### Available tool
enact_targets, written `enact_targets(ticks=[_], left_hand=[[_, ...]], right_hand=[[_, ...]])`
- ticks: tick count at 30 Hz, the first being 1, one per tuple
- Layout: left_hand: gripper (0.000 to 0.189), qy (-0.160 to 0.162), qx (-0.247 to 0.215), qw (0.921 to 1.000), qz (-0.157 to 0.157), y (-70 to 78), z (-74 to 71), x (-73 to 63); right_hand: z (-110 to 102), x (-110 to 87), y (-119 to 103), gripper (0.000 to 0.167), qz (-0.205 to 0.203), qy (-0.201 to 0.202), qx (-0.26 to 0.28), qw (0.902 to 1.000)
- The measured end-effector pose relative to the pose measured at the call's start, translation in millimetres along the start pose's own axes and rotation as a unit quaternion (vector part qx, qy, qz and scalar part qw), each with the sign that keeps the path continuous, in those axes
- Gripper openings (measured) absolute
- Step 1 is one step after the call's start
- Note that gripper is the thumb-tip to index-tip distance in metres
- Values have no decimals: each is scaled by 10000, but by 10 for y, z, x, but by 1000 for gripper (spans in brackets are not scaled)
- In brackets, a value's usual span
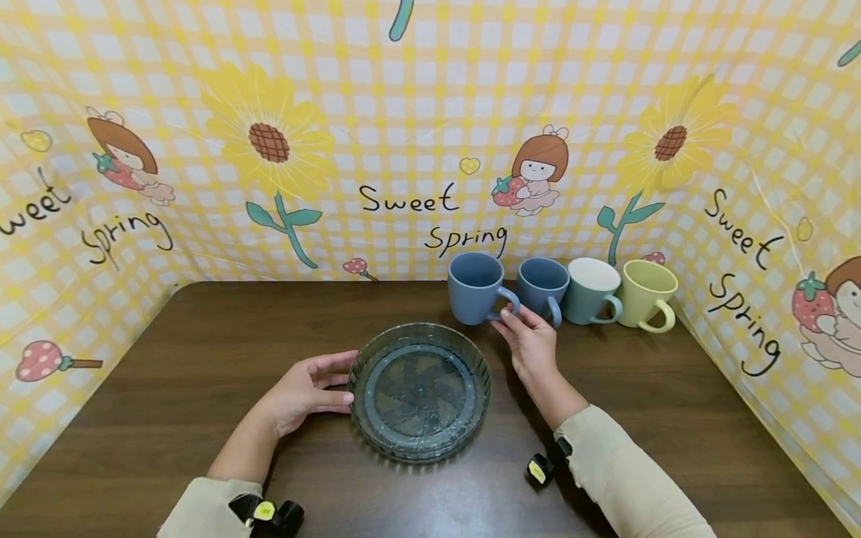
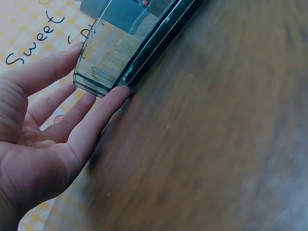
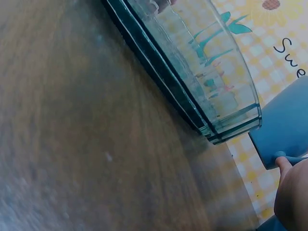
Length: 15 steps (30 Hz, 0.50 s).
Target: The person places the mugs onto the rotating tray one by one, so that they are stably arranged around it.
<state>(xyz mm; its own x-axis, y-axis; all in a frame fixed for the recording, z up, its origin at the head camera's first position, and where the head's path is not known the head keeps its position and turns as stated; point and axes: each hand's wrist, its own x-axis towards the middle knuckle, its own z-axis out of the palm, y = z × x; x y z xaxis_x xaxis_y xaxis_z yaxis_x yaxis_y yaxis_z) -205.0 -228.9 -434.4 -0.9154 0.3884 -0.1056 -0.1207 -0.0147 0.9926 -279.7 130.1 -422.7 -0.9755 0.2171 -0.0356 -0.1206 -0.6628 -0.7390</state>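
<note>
A round clear glass dish (image 1: 420,396) with ribbed sides sits in the middle of the table. My left hand (image 1: 303,388) touches the dish's left side with extended, spread fingers. In the left wrist view, one digit meets the rim while another lies by the base of the glass dish (image 2: 103,60). Behind and right of the dish, my right hand (image 1: 534,347) pinches a blue mug (image 1: 474,291) by its handle. The mug is upright, its underside close over the table's back edge. A second blue mug (image 1: 540,278) stands just beside it, partly behind the first mug's handle.
Right of the blue mugs stand a teal mug (image 1: 584,302) with a white inside and a pale yellow-green mug (image 1: 642,295). A yellow checked cloth (image 1: 377,112) rises behind and at both sides of the brown wooden table (image 1: 202,336).
</note>
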Motion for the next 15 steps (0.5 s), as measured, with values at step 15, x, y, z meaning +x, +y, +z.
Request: enact_targets(ticks=[15], left_hand=[[80,9,59,10000,17,5,12,-7]], right_hand=[[85,-105,-77,30,85,-250,-17,9997]])
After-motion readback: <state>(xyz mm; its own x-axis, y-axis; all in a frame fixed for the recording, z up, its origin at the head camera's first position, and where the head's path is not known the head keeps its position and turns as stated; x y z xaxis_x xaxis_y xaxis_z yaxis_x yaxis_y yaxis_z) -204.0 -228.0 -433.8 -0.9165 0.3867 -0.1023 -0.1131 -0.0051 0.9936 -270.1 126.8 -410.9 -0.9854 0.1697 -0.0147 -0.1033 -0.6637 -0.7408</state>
